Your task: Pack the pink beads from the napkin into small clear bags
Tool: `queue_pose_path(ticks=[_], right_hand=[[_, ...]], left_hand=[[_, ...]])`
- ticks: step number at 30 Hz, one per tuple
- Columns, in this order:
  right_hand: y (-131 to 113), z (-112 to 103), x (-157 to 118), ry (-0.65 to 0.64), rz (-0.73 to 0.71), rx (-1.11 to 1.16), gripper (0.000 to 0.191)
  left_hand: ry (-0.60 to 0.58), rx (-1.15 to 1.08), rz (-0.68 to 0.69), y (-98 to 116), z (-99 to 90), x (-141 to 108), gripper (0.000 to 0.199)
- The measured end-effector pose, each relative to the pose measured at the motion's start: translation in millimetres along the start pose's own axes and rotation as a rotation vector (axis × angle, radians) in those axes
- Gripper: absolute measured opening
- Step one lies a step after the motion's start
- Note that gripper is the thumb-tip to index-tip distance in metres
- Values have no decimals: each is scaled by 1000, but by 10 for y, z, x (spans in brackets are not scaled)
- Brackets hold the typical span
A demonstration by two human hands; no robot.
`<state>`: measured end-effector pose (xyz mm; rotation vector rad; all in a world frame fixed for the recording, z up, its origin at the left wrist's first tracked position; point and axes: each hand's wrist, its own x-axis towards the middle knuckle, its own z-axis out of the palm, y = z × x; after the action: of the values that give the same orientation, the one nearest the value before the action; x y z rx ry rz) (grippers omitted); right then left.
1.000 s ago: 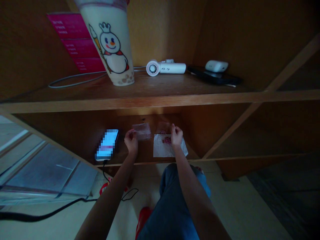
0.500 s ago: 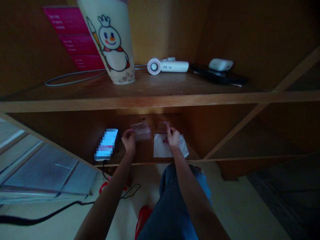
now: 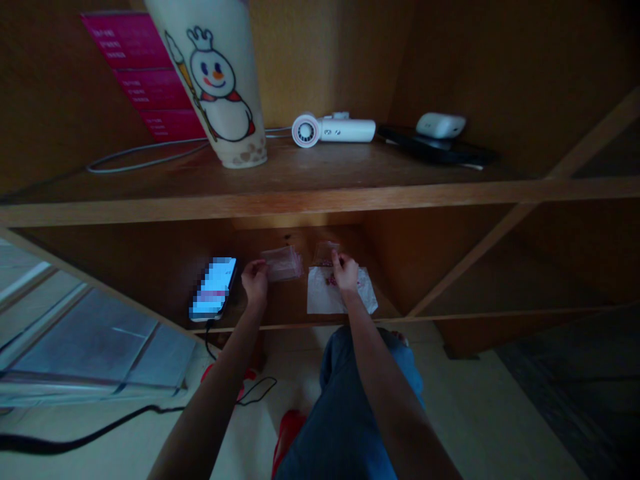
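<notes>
On the lower shelf, my left hand [image 3: 256, 280] has its fingers pinched at the left edge of some clear plastic bags [image 3: 284, 264]. My right hand [image 3: 346, 272] is closed at the lower right edge of another small clear bag [image 3: 324, 253] with small dark red bits near its bottom. Under that hand lies a white paper sheet [image 3: 320, 297] with small red pieces [image 3: 331, 281] on it, partly covered by my fingers.
A lit phone [image 3: 214, 290] with a cable lies left on the lower shelf [image 3: 287, 307]. Above stand a large snowman cup [image 3: 225, 100], a white handheld fan [image 3: 345, 131] and a white case [image 3: 441, 125] on a black object. A wooden edge [image 3: 300, 203] separates the levels.
My left hand has shifted slightly left, and the clear bags beside it lie a little flatter. My right hand has barely moved.
</notes>
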<state>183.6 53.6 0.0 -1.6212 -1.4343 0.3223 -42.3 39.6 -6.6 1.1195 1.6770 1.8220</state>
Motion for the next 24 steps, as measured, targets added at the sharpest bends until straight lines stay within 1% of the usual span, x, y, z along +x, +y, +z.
queue_pose_path(ticks=[4, 8, 11, 14, 16, 20, 24], right_hand=[[20, 10, 1, -23, -8, -42, 52], [35, 22, 0, -36, -20, -76, 51], [35, 23, 4, -34, -14, -86, 50], [31, 20, 13, -27, -6, -72, 50], [28, 17, 16, -21, 1, -58, 50], [28, 15, 14, -5, 9, -36, 52], [32, 14, 9, 1, 14, -9, 53]], left_hand=[[-49, 137, 0, -2, -28, -12, 16], [-86, 302, 69, 7, -57, -27, 16], [-103, 371, 149, 1, -69, -35, 17], [-85, 392, 238, 9, -63, -45, 19], [-97, 400, 288, 33, -50, -58, 20], [-178, 369, 338, 131, -7, -102, 26], [-298, 344, 386, 238, 34, -160, 36]])
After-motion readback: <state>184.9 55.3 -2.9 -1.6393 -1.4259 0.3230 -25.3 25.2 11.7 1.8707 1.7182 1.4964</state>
